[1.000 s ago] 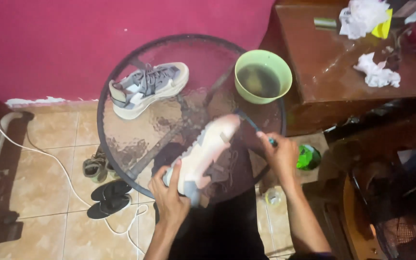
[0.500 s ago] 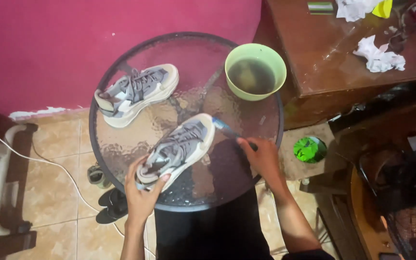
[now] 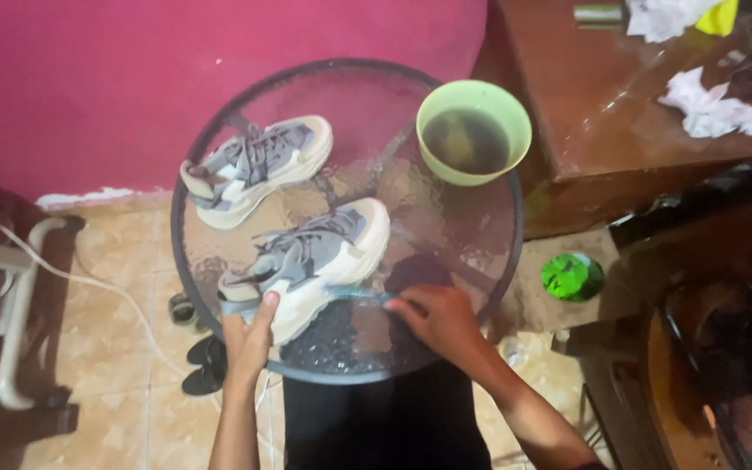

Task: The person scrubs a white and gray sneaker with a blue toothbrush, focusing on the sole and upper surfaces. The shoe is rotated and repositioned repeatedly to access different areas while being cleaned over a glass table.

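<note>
While the left hand (image 3: 250,335) clamps its fingers around the heel of the near sneaker (image 3: 306,261), the right hand (image 3: 437,318) is curled shut around a thin blue-handled brush (image 3: 360,296), whose tip meets the sneaker's pale sole at the shoe's four o'clock side. The near sneaker lies on the round glass table (image 3: 472,235), a little toward seven o'clock of the table's centre, with its toe pointing to about two o'clock.

Two sneakers are in view, both grey with cream soles: the second sneaker (image 3: 254,170) rests untouched at the table's ten o'clock, well apart from both hands. One green bowl (image 3: 473,130) of dark liquid stands at the table's one o'clock, at the rim. One green round thing (image 3: 573,277) lies on the floor off the table's four o'clock edge. At least two dark sandals (image 3: 204,364) show through and beside the glass at eight o'clock. Two crumpled white papers (image 3: 708,106) lie on the brown wooden table (image 3: 620,113) at two o'clock.
</note>
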